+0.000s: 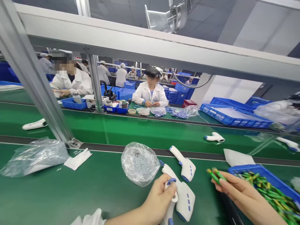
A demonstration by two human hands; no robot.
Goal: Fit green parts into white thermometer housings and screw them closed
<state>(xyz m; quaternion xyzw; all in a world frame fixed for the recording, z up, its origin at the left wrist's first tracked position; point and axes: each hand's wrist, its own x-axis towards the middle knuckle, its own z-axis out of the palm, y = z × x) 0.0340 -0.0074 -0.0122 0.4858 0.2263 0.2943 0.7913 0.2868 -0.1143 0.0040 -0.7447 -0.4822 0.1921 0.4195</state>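
Observation:
In my left hand (161,195) is a white thermometer gun (169,215), its blue battery cap (172,180) pinched near the thumb. Beside that hand, a second white thermometer gun (186,200) lies on the green bench, and a third thermometer gun (187,167) rests just behind it. My right hand (239,190) is raised at the right, its fingertips closed around two slim green batteries (217,176). Below it, a blue bin (281,175) is heaped with loose green and gold batteries (269,187). A dark elongated object (231,209) lies partly hidden under the right hand.
An open clear bag (140,164) of small metal parts sits ahead, with another bag (44,156) and white paper (78,158) at left. Beyond a metal post (42,72), a green conveyor (140,131) carries white housings (214,137). Co-workers in white coats (151,93) sit opposite.

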